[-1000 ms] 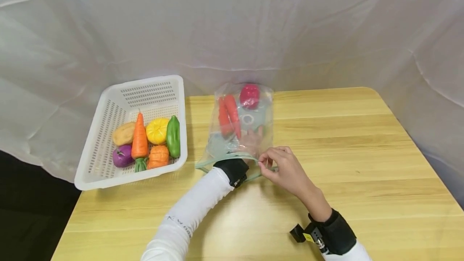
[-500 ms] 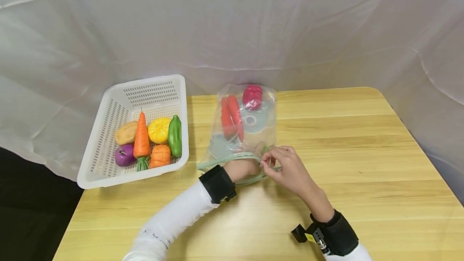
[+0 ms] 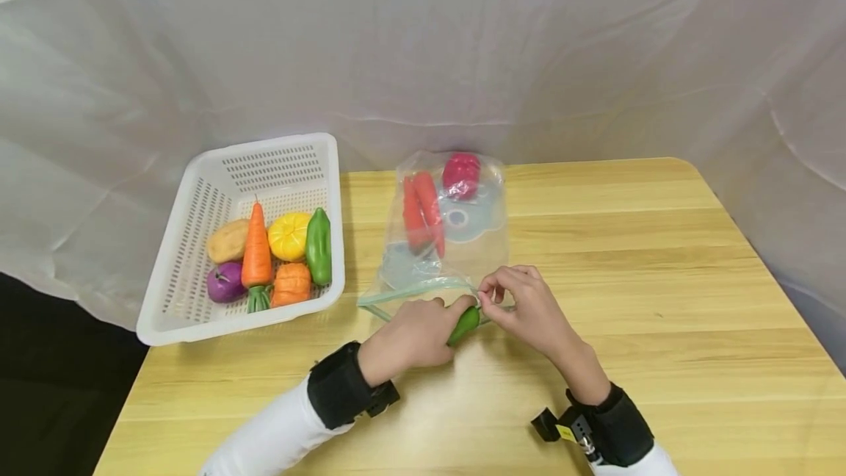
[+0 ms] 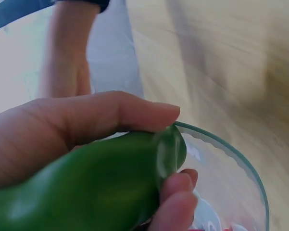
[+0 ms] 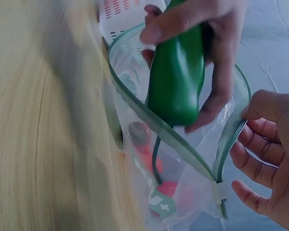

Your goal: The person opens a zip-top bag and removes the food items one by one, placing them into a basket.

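Green pepper: this green pepper (image 3: 465, 325) is at the mouth of the bag, in the left hand; I cannot tell whether it touches the rim.
Left hand: the left hand (image 3: 413, 334) grips the pepper, with thumb and fingers around it. The skin of the pepper looks smooth and shiny, so in my judgement it could slide out if the grip becomes loose.
Right hand: the right hand (image 3: 529, 308) pinches the edge of the bag between thumb and fingers. This hold seems small; if the film slips, the mouth could fall closed against the pepper.
Clear bag: the clear bag (image 3: 386, 281) lies on the desk (image 3: 661, 263), its green rim standing partly apart. Because the film is thin, a knuckle or the pepper could catch the rim and pull the whole bag.
Red vegetables: two long red vegetables (image 3: 429, 208) and a round pinkish-red one (image 3: 461, 175) lie inside. A sharp pull of the bag could make them roll.
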{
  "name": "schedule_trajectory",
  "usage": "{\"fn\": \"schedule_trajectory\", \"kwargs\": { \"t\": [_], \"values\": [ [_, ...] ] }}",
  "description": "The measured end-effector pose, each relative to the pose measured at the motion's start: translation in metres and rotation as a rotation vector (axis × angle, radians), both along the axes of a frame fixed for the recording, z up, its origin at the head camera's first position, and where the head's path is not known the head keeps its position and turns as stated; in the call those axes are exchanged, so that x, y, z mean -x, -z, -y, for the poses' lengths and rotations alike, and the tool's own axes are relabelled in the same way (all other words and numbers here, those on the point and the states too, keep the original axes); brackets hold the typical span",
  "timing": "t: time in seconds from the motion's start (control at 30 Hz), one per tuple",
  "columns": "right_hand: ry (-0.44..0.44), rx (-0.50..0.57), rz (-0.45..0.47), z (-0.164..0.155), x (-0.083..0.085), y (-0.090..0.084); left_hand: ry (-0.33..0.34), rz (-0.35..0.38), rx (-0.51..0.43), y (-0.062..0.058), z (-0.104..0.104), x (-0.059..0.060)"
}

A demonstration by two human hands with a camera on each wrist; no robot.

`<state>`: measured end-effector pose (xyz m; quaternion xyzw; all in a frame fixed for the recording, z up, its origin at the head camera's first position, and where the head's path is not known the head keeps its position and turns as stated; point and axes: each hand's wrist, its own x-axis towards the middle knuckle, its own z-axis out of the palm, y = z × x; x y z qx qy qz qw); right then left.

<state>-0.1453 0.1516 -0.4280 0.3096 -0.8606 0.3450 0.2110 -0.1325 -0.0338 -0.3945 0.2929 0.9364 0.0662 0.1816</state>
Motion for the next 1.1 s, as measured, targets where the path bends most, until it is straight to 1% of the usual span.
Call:
{"fn": "schedule_trajectory", "kwargs": {
  "t": [0.1,0.23,0.37,0.47,0.6,0.67,0.7,0.77,0.83,0.87,0.97,1.03,1.1],
  "values": [
    [-0.001,-0.005,0.002,0.001,0.001,0.0,0.035,-0.028,-0.043,-0.001,0.01,-0.008],
    [0.005,-0.006,0.003,0.001,0.0,0.0,0.077,-0.087,-0.106,0.001,0.023,-0.017],
    [-0.005,-0.004,-0.003,0.002,0.0,0.0,0.098,-0.132,-0.172,0.003,0.034,-0.022],
    [-0.014,-0.003,-0.011,0.003,0.0,0.0,0.125,-0.178,-0.195,0.003,0.042,-0.024],
    [-0.011,-0.005,-0.009,0.002,-0.001,-0.001,0.191,-0.2,-0.199,-0.001,0.054,-0.029],
    [-0.007,-0.005,-0.01,0.002,-0.001,-0.001,0.227,-0.185,-0.203,-0.005,0.06,-0.031],
    [-0.006,-0.004,-0.013,0.001,-0.001,-0.001,0.241,-0.174,-0.214,-0.007,0.064,-0.032],
    [-0.004,-0.004,-0.019,0.0,0.0,0.0,0.262,-0.175,-0.25,-0.009,0.071,-0.033],
    [-0.001,-0.005,-0.026,-0.001,0.0,0.001,0.261,-0.2,-0.302,-0.012,0.08,-0.033],
    [0.0,-0.005,-0.028,-0.001,0.0,0.001,0.255,-0.226,-0.332,-0.013,0.084,-0.032],
    [0.002,-0.004,-0.031,-0.002,-0.001,0.001,0.226,-0.389,-0.399,-0.016,0.101,-0.031],
    [0.006,-0.003,-0.033,-0.003,-0.001,0.001,0.18,-0.51,-0.416,-0.017,0.112,-0.029],
    [0.009,-0.003,-0.033,-0.003,-0.002,0.001,0.12,-0.618,-0.415,-0.018,0.125,-0.025]
  ]
}}
